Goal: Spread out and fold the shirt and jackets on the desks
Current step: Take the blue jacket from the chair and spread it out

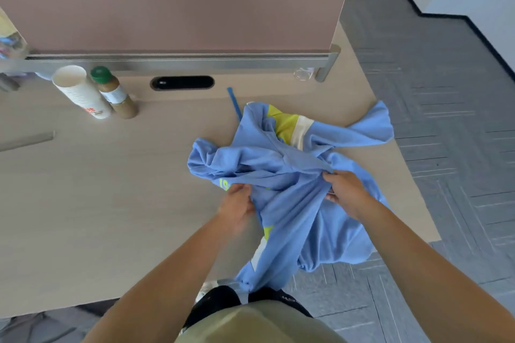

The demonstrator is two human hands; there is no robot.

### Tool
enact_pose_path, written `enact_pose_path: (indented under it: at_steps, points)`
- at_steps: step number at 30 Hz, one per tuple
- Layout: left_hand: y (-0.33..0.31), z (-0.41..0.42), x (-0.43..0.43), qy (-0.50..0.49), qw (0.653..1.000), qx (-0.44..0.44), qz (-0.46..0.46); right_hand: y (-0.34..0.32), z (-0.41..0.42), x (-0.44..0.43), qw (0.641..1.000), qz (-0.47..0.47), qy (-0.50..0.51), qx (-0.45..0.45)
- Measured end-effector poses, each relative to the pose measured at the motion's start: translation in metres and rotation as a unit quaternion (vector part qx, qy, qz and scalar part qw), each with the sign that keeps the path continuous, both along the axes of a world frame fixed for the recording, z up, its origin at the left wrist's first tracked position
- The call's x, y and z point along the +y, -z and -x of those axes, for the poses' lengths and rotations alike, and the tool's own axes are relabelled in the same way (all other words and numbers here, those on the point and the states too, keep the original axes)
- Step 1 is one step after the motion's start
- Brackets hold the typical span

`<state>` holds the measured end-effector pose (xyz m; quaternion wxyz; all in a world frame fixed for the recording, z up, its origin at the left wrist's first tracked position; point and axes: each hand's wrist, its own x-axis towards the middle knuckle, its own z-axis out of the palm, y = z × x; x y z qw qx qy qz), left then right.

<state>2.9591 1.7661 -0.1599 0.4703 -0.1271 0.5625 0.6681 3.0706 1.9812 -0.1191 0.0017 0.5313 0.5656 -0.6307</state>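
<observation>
Bare forearms [167,273] reach forward over the near edge of the table [97,203]. The left hand [237,207] has its fingers [246,189] curled into a bunch of the blue garment [292,170], beside some yellow-green print. The right hand [347,192] has its fingers [331,175] clamped on a gathered fold a little farther right. The cloth is pulled taut between the two grips. The garment lies crumpled at the table's right end, with a yellow and cream panel showing at its far side. One part hangs over the near edge toward the floor [446,147]. Bunched as it is, I cannot say whether it is a shirt or a jacket. A blue strip [233,101] lies just beyond it. Farther left stand a stack of paper cups [80,92] and a green-capped bottle [114,92], touching or nearly so. Behind them rises a pink divider [167,14].
</observation>
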Motion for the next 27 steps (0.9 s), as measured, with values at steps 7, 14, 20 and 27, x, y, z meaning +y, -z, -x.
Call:
enact_pose_path:
  at_steps: [7, 14, 20, 27]
  points:
    - [-0.004, 0.064, -0.056, -0.071, 0.969, 0.201, 0.123, 0.010, 0.022, 0.003, 0.995, -0.030, -0.080, -0.046]
    - [-0.006, 0.115, -0.104, -0.155, 0.908, 0.231, 0.313, 0.011, 0.063, -0.032, 0.993, -0.037, -0.114, -0.020]
    - [0.000, 0.089, -0.131, -0.010, 0.810, 0.381, 0.446, 0.014, 0.079, -0.069, 0.994, 0.110, -0.025, 0.004]
    - [0.018, 0.038, -0.103, 0.353, 0.837, 0.340, 0.244, -0.002, 0.089, -0.099, 0.978, 0.193, -0.048, 0.058]
